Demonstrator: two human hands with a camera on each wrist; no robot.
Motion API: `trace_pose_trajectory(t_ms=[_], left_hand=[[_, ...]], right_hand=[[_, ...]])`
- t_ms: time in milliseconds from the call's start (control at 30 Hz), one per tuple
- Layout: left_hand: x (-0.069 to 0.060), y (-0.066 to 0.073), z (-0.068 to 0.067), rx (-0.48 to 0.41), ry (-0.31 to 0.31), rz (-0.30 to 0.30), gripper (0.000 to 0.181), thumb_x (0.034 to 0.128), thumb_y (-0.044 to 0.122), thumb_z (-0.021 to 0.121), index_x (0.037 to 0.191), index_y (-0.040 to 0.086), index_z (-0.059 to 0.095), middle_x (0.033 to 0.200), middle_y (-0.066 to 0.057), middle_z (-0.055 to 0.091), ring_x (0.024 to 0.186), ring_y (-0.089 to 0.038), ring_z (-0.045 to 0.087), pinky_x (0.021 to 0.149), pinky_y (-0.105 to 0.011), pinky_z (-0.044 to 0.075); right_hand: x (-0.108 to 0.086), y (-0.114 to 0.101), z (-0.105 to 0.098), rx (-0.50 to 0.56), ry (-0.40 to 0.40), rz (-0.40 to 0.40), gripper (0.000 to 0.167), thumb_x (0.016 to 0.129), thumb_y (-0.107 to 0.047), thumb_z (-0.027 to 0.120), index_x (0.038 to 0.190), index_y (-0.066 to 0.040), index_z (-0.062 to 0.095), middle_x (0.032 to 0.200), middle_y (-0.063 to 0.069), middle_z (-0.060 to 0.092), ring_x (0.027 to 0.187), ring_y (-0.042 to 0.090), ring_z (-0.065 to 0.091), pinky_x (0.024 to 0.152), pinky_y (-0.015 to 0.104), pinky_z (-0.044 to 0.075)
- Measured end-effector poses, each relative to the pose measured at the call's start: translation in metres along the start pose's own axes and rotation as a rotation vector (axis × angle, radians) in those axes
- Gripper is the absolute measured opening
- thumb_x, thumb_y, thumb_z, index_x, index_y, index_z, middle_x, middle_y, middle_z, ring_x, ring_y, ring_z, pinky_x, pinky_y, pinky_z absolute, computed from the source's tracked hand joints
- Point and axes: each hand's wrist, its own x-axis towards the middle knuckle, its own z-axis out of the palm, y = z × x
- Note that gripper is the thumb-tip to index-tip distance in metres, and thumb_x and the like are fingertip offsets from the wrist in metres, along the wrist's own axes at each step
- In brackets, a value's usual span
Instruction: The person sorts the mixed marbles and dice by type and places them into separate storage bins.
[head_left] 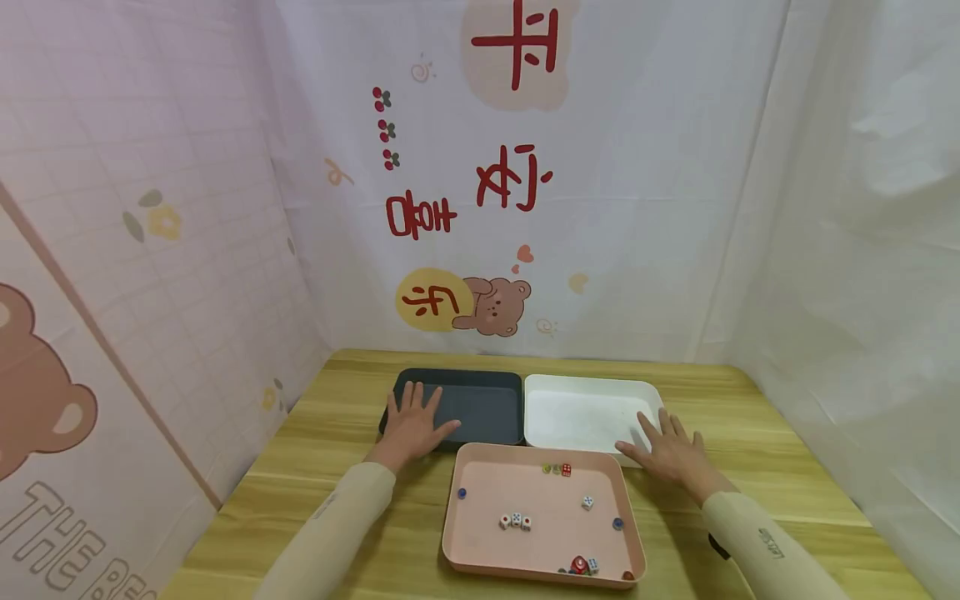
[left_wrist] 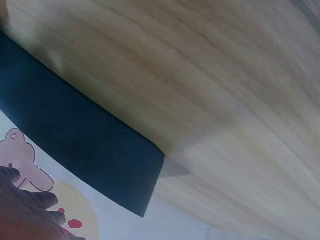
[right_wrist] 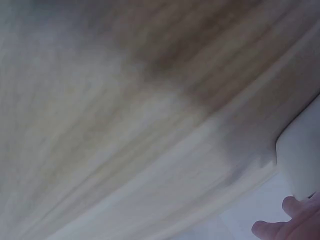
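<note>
My left hand (head_left: 411, 427), fingers spread, is over the near left corner of a dark navy tray (head_left: 483, 408); whether it touches cannot be told. The right hand (head_left: 670, 450) spreads its fingers by the right end of a white tray (head_left: 577, 408). Neither hand holds anything. Between the forearms lies a pink tray (head_left: 487, 550). In it are three white dice (head_left: 516, 521) in a row, a single white die (head_left: 588, 502), a red die (head_left: 566, 470) beside small yellowish pieces, blue beads (head_left: 618, 523), and a small cluster with a red piece (head_left: 579, 565) at the near edge.
The trays stand on a wood-grain table (head_left: 352, 387), navy and white side by side behind the pink one. White printed cloth (head_left: 637, 250) hangs behind the table and along both sides. A dark band (head_left: 717, 547) shows under the right sleeve.
</note>
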Motion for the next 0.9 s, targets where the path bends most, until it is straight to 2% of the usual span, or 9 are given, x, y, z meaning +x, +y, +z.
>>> trace_pose_trajectory(t_ms=[200, 433, 633, 900], left_hand=[[-0.004, 0.004, -0.003, -0.009, -0.008, 0.029, 0.084, 0.0963, 0.068, 0.043, 0.158, 0.014, 0.027, 0.160, -0.026, 0.017, 0.149, -0.043, 0.008, 0.114, -0.067, 0.004], [-0.006, 0.010, -0.003, -0.029, -0.020, 0.061, 0.084, 0.0957, 0.068, 0.043, 0.158, 0.015, 0.027, 0.161, -0.024, 0.017, 0.150, -0.041, 0.007, 0.114, -0.066, 0.003], [-0.008, 0.016, -0.003, -0.041, -0.023, 0.091, 0.085, 0.0951, 0.070, 0.041, 0.159, 0.016, 0.027, 0.162, -0.022, 0.016, 0.150, -0.038, 0.006, 0.115, -0.066, 0.004], [-0.014, 0.022, -0.003, -0.050, 0.004, 0.151, 0.081, 0.0949, 0.067, 0.047, 0.157, 0.016, 0.033, 0.159, -0.023, 0.024, 0.149, -0.040, 0.014, 0.114, -0.067, 0.009]], right_hand=[[-0.002, 0.000, 0.000, -0.006, 0.014, -0.013, 0.098, 0.092, -0.072, 0.046, 0.152, 0.004, 0.030, 0.152, 0.044, 0.012, 0.137, 0.064, 0.013, 0.101, 0.081, 0.007], [-0.002, 0.001, -0.002, -0.012, -0.009, -0.008, 0.100, 0.092, -0.071, 0.046, 0.151, 0.008, 0.030, 0.149, 0.047, 0.011, 0.136, 0.065, 0.014, 0.103, 0.078, 0.011], [0.000, 0.004, 0.001, 0.017, -0.009, -0.006, 0.104, 0.091, -0.071, 0.049, 0.150, 0.012, 0.027, 0.149, 0.048, 0.009, 0.136, 0.065, 0.012, 0.104, 0.077, 0.013], [0.002, 0.005, 0.000, 0.032, -0.025, 0.001, 0.108, 0.090, -0.072, 0.051, 0.150, 0.014, 0.025, 0.149, 0.048, 0.008, 0.137, 0.064, 0.011, 0.106, 0.076, 0.012]])
